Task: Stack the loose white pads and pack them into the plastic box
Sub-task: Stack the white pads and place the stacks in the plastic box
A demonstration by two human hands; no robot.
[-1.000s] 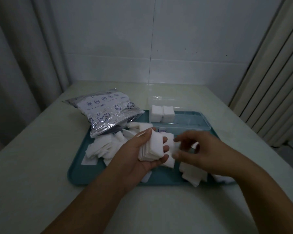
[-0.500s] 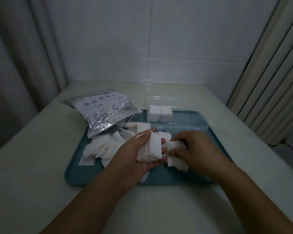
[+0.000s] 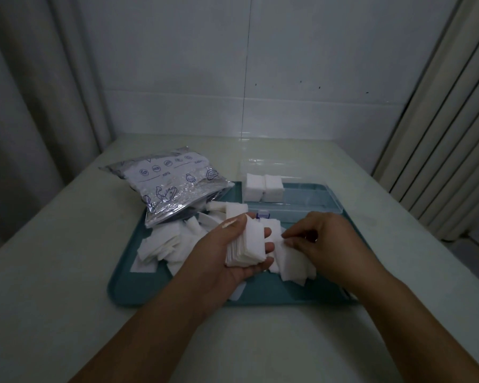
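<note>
I count two hands, the left hand (image 3: 219,255) and the right hand (image 3: 324,241), one tray (image 3: 138,288), one plastic box (image 3: 310,200), one foil bag (image 3: 172,183), two packed blocks of pads (image 3: 264,186), one held stack (image 3: 246,244), and loose pads (image 3: 166,244) too many to count.

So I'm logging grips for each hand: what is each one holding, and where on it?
Left hand grips the stack of pads by its side edges, thumb on top. Right hand pinches a loose pad at its upper left edge.
</note>
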